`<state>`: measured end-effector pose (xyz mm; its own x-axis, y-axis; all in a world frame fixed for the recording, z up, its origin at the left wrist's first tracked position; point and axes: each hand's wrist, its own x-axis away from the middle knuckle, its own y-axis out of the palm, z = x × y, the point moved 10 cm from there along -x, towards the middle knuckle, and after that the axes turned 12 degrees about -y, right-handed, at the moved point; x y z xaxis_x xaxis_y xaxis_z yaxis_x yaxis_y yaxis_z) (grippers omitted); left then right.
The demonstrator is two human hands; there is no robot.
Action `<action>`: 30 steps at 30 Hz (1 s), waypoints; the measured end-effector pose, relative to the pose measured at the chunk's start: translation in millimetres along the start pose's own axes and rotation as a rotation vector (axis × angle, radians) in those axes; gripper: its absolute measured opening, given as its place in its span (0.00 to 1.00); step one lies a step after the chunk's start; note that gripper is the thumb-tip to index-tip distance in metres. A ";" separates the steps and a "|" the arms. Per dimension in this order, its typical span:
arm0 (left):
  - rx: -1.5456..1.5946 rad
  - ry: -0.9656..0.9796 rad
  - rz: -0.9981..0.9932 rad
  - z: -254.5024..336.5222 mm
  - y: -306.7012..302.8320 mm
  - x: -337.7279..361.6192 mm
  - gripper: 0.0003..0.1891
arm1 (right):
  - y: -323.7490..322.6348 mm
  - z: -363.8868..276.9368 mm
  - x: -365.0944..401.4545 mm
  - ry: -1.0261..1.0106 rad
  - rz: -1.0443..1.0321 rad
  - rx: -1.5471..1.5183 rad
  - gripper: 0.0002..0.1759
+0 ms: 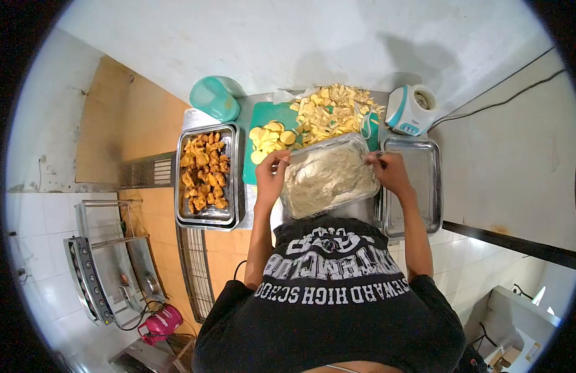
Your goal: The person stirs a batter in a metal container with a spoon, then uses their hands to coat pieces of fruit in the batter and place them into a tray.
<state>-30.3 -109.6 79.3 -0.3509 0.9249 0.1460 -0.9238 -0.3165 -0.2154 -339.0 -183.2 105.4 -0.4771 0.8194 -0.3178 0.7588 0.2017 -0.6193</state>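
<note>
Between my hands a clear rectangular container [330, 177] filled with pale flour or batter is held tilted, close to my shirt. My left hand [272, 172] grips its left edge, fingers closed on the rim. On the opposite edge, my right hand [389, 171] is closed around the rim near the upper right corner. Just beyond the container lie sliced potatoes [272, 138] and a heap of cut potato pieces [331, 112], resting on a green cutting board [257, 118]. The container hides the lower right part of the board.
Left of the board, a metal tray [233, 214] holds browned fried pieces [205, 171]. Behind it a teal plastic container [214, 99] leans over. At the right stand a metal tray [418, 180] and a white-and-teal blender base [412, 112] with a cord along the wall.
</note>
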 end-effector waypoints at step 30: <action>0.033 0.022 0.104 -0.6 -24.9 5.6 0.09 | 49.6 -6.8 -21.1 -0.251 0.136 0.224 0.18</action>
<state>-9.1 -96.5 84.9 -0.4423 0.8909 0.1033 -0.8872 -0.4177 -0.1961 -288.3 -186.8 86.3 -0.4934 0.6679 -0.5572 0.7203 -0.0453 -0.6921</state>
